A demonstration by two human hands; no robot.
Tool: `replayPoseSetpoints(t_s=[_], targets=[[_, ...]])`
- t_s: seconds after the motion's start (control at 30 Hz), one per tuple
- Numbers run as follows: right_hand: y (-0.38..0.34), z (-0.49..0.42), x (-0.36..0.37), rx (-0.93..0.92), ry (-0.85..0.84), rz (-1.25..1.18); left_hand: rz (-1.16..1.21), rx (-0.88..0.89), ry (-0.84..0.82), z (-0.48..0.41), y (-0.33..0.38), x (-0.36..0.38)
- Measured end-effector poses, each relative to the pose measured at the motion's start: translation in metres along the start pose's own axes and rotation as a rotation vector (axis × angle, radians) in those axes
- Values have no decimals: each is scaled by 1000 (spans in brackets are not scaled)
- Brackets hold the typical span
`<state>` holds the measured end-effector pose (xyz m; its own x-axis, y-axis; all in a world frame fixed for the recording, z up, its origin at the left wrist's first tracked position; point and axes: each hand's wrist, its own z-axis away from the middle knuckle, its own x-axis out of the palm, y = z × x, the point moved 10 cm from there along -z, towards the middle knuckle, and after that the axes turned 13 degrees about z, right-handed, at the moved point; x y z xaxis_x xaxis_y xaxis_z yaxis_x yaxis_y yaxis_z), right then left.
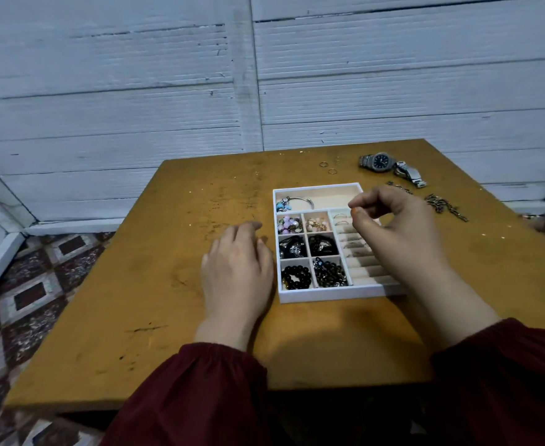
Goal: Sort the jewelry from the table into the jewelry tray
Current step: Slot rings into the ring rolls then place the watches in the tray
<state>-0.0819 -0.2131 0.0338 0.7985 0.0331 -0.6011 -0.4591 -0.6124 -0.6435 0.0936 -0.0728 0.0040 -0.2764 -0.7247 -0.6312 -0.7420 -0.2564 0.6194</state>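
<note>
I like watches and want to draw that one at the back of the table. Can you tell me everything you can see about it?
The watch looks like silvery metal, with a dark blue face in a rounded frame and a linked metal band. It lies face up on the brown table, near the far right corner, outside the white tray. Neither hand touches it. A second silvery watch lies right beside it; whether they touch is unclear. Its hands and markings are too small to read.
</note>
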Motion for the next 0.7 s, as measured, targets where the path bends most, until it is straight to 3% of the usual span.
replayPoseSetpoints(t_s=[0.1,0.3,0.5,0.7], targets=[[14,2,-11,38,0,-14,59,139,54,-3,28,-3],[53,-8,-32,103,103,14,132,300,-23,-13,95,21],[95,-19,-66,183,301,-3,204,290,-212,-30,133,63],[136,-42,-82,259,384,22,243,275,-326,-66,144,96]])
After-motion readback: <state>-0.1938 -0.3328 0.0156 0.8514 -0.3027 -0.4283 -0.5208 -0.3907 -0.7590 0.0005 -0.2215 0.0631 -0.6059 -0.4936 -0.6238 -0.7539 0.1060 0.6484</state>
